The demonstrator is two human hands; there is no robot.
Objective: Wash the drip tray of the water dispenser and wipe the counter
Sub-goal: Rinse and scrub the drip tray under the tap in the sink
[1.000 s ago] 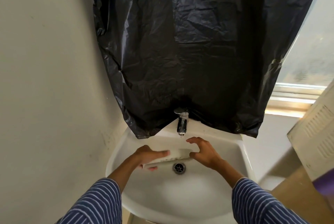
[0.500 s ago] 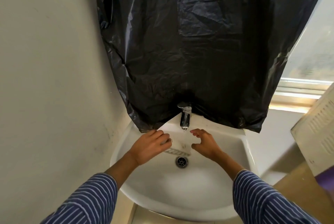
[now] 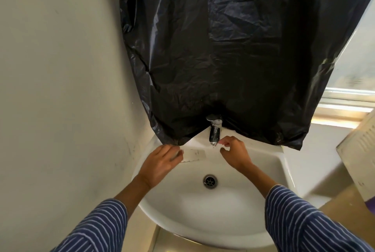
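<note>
- White plastic drip tray (image 3: 193, 155) sits pinched in my left hand (image 3: 160, 163), parked far-left, clear of the tap (image 3: 214, 134).
- My right hand (image 3: 235, 155), grip loose and empty, reaches under the spout, likely to rinse.

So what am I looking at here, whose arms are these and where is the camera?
There is no machine: a person wears one camera on the head, so you look down along their own arms in striped sleeves. Below is a white washbasin with a chrome tap and a drain. The left hand holds the white drip tray against the back of the basin. The right hand is open just under the spout, holding nothing. The dark sheet above is a black plastic bag hanging over the wall.
</note>
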